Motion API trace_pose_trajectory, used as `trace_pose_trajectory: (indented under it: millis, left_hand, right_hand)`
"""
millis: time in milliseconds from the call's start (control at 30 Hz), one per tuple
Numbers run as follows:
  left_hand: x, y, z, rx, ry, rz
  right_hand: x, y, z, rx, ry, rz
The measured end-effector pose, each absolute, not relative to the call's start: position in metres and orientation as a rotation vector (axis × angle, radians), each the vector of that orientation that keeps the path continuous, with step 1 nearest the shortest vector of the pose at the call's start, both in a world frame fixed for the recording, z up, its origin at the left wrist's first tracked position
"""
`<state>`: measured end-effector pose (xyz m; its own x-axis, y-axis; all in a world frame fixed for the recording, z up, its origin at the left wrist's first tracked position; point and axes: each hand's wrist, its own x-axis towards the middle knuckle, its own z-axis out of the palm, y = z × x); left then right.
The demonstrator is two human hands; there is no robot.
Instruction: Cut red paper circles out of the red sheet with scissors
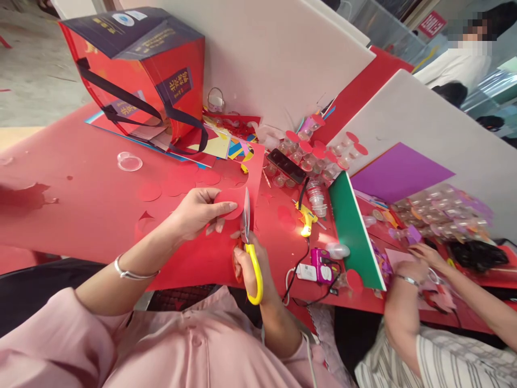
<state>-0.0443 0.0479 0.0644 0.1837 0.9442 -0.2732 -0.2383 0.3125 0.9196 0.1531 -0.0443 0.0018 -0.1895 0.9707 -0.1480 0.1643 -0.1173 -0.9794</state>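
Observation:
My left hand (196, 213) pinches a piece of red paper (231, 202) with a rounded edge, the thumb lying on top. My right hand (244, 265) is wrapped round a pair of scissors (257, 275) with yellow handles. Their blades point away from me, along the right edge of that paper, and look nearly closed. Beyond the hands lies a larger red sheet (257, 172) with curved bites out of its edge. Several red paper circles (183, 180) lie on the red table past my left hand.
A red and navy bag (177, 59) stands at the back left. To the right are a phone (286, 166), clear cups with red discs (319, 156), a yellow glue gun (307, 220) with its cord, a purple power strip (322, 264) and a green divider (355, 231). A co-worker's hands (412, 267) are beyond it.

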Motion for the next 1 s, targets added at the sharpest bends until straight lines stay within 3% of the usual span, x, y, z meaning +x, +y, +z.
trace_pose_trajectory:
  millis: [1000]
  left_hand:
    - [-0.058,0.052,0.073,1.073,1.033,0.799]
  right_hand:
    - [0.156,-0.043,0.014,-1.327,-1.476,1.373]
